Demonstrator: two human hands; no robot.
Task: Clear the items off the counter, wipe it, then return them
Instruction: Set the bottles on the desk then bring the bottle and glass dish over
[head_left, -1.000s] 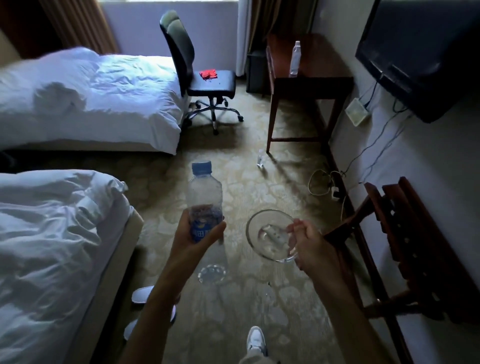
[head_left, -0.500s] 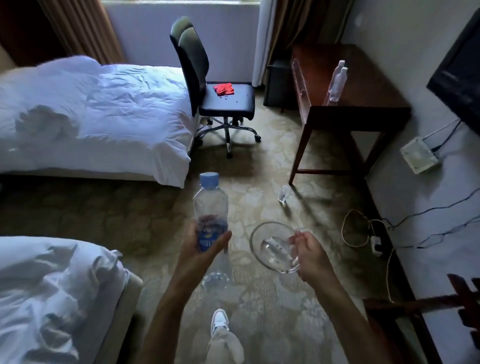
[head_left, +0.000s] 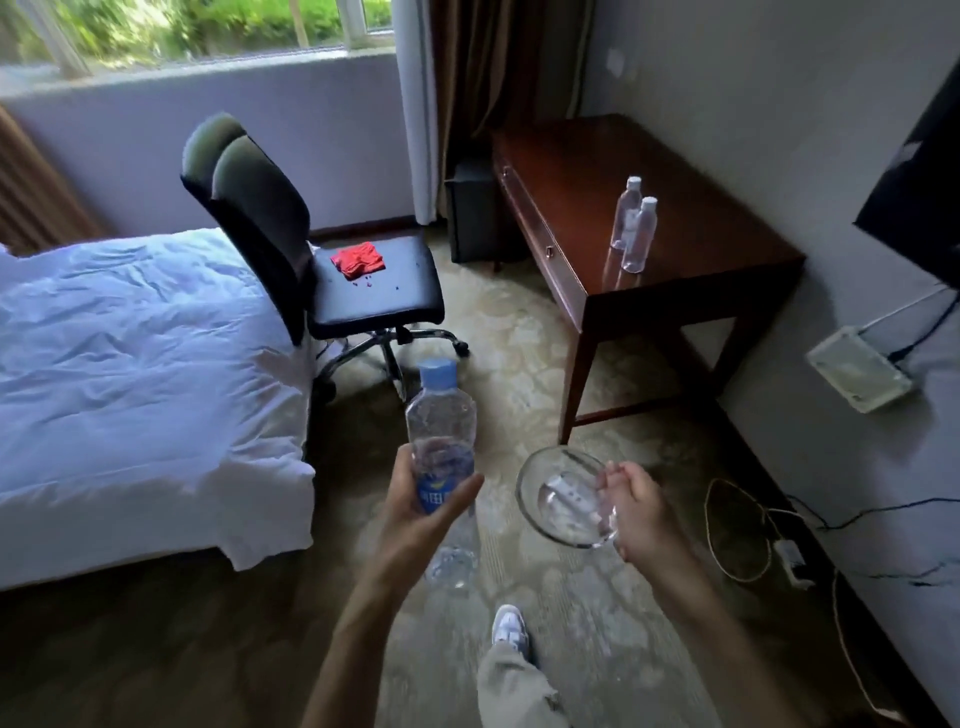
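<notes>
1. The water bottle (head_left: 440, 441) had a blue cap and a blue label. The white writing on the label was too blurry to read.
2. The left hand (head_left: 415, 512) was wrapped around the bottle's lower half and held it upright.
3. The right hand (head_left: 641, 512) pinched the right rim of a clear glass dish (head_left: 563, 499). The dish was tipped toward the bottle, at 3 o'clock from it.
4. The wooden desk (head_left: 691, 270) stood at 1 o'clock from the hands, well apart from them.
5. Two small clear bottles (head_left: 635, 228) stood close together on the desk.
6. A red cloth (head_left: 358, 260) lay on the seat of the black chair (head_left: 374, 291), at 11 o'clock from the hands.
7. A white bed (head_left: 145, 364) was at 9 o'clock.
</notes>
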